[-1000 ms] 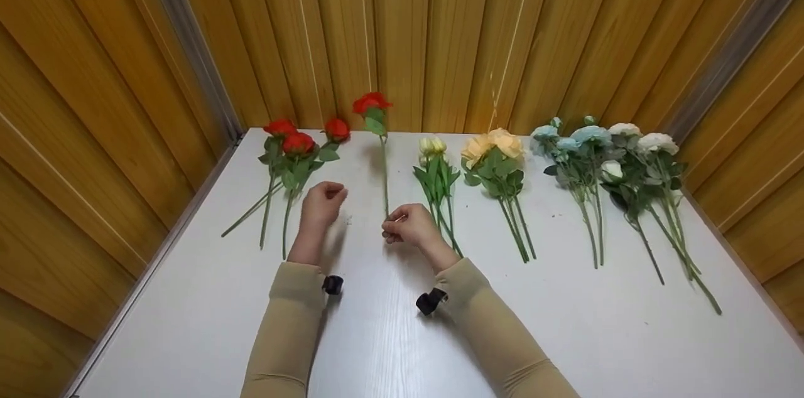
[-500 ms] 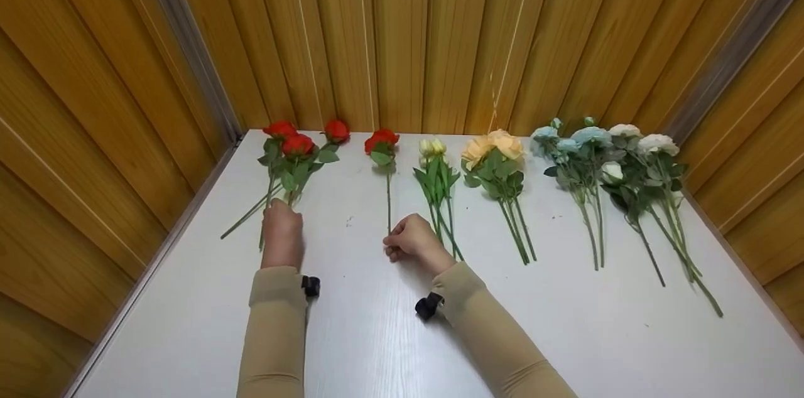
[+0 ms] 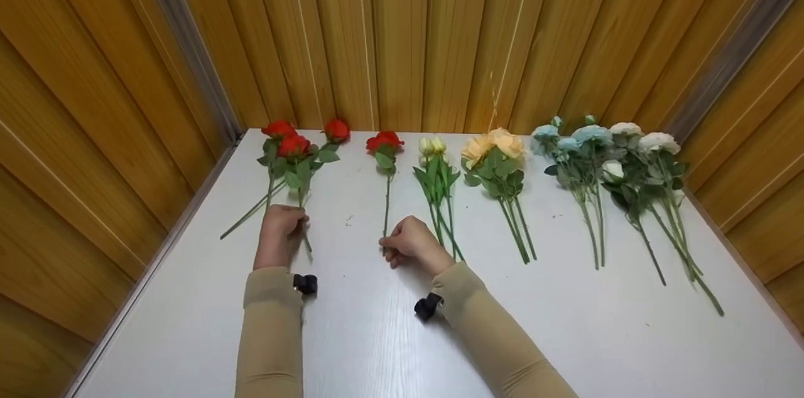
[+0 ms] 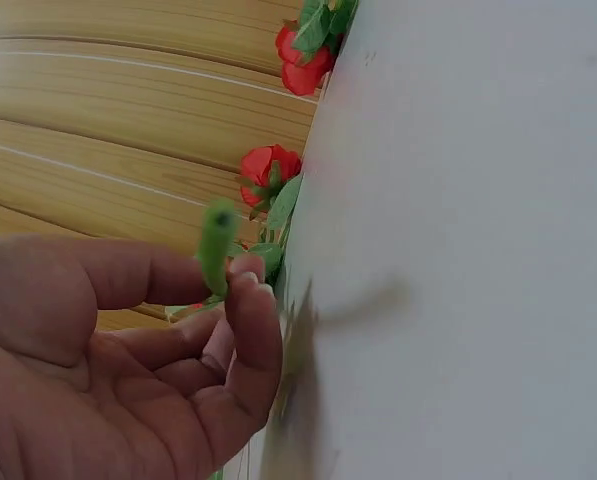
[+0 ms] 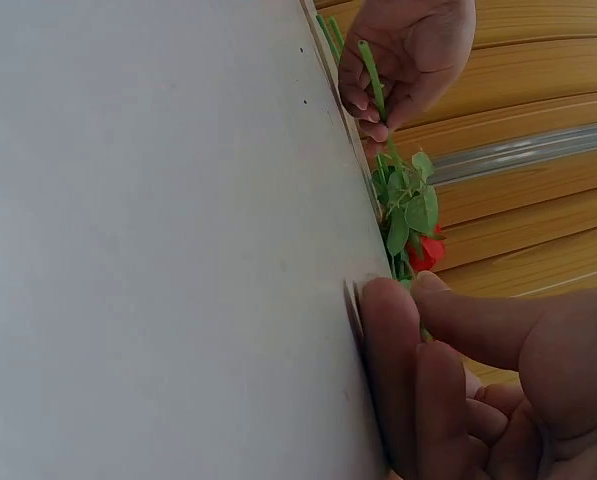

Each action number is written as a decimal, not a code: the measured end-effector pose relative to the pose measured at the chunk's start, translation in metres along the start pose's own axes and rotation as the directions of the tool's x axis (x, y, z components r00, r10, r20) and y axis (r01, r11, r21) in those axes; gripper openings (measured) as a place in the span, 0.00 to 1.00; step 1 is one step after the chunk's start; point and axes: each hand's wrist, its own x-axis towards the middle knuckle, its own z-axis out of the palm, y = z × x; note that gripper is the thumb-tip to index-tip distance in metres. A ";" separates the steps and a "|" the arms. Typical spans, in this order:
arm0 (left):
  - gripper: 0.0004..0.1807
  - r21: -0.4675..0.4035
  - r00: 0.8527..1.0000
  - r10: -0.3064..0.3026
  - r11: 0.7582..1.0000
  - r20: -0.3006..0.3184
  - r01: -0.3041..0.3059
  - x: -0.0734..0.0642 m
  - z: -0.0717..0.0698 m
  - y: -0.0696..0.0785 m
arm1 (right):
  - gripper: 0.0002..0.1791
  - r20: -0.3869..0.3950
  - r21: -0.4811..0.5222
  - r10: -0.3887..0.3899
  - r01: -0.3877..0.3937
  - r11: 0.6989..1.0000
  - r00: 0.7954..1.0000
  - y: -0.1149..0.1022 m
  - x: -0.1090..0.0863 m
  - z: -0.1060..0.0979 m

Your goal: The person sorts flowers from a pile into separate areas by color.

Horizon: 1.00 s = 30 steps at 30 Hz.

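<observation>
In the head view, my left hand (image 3: 278, 228) pinches the stem of a red rose (image 3: 293, 145) in the left cluster. The green stem end (image 4: 216, 240) sticks up past thumb and finger in the left wrist view, raised off the table. My right hand (image 3: 411, 241) pinches the lower stem of a single red rose (image 3: 384, 142), its bloom toward the table's back edge. Its fingertips are close to the white surface in the right wrist view. Two more red roses lie by the left hand, one bloom (image 3: 278, 129) at the left and another bloom (image 3: 337, 130) further right.
Pale yellow tulips (image 3: 433, 148) lie just right of my right hand. Beyond them are peach flowers (image 3: 494, 145), light blue flowers (image 3: 590, 135) and white flowers (image 3: 657, 144), stems toward me. Wood-panelled walls (image 3: 402, 40) enclose the white table (image 3: 370, 335) at the back and sides.
My left hand has moved left to the red roses and grasped one stem, whose end has swung right. My right hand has lowered its rose and drawn it slightly nearer.
</observation>
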 end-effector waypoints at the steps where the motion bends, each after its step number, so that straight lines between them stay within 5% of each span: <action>1: 0.11 -0.035 1.000 -0.008 0.999 0.006 0.008 0.001 -0.001 0.000 | 0.12 -0.002 -0.007 0.001 -0.001 1.000 1.000 -0.001 0.000 0.000; 10: 0.20 -0.240 0.999 0.000 0.971 0.042 0.010 -0.003 -0.002 0.010 | 0.13 -0.056 -0.081 -0.010 0.006 0.997 0.998 -0.008 -0.001 0.002; 14: 0.21 -0.272 0.999 0.026 0.962 0.047 -0.012 -0.010 0.004 0.024 | 0.13 -0.066 -0.109 -0.098 0.091 0.990 0.993 -0.014 -0.003 0.004; 19: 0.19 -0.271 0.994 0.071 0.961 0.083 -0.046 -0.024 0.021 0.043 | 0.14 -0.034 -0.025 -0.206 0.206 0.978 0.978 -0.024 -0.007 0.010; 30: 0.17 -0.309 0.932 0.290 0.926 0.219 -0.215 -0.050 0.072 0.052 | 0.11 -0.093 0.109 -0.339 0.348 0.931 0.936 -0.035 -0.016 0.023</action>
